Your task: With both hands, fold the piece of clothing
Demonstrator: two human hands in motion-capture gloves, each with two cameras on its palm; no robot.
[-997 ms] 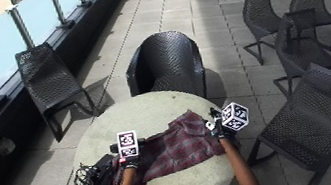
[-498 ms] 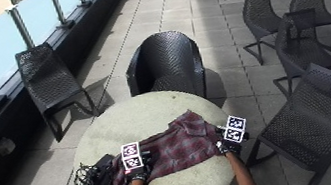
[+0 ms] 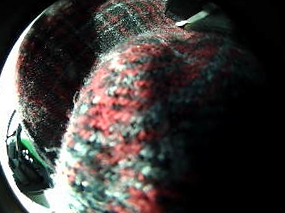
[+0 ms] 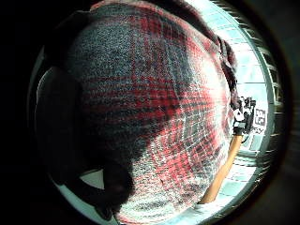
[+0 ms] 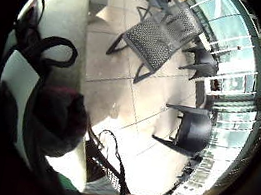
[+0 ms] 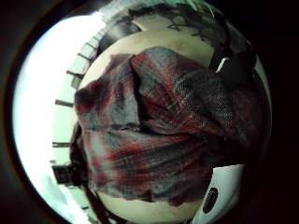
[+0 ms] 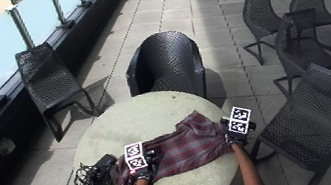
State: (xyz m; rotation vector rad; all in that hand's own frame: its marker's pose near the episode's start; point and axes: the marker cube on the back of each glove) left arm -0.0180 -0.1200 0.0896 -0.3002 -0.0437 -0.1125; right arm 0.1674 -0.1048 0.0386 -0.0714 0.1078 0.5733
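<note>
Outside view: my left hand (image 7: 143,169) and right hand (image 7: 235,134) each rest at an end of the plaid shirt (image 7: 184,145) on the round table (image 7: 137,122); its long axis runs hand to hand.

Left palm views: cloth fills them; my grip is unclear.

Right thumb-side view: shirt rumpled, so creases may get folded in.

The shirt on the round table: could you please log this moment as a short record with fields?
shirt: red and grey plaid shirt, rumpled, on the table
table: round pale table
left hand: left hand on the shirt's near left edge
right hand: right hand at its right edge
beside shirt: black device with cables
behind table: dark wicker chair
</note>
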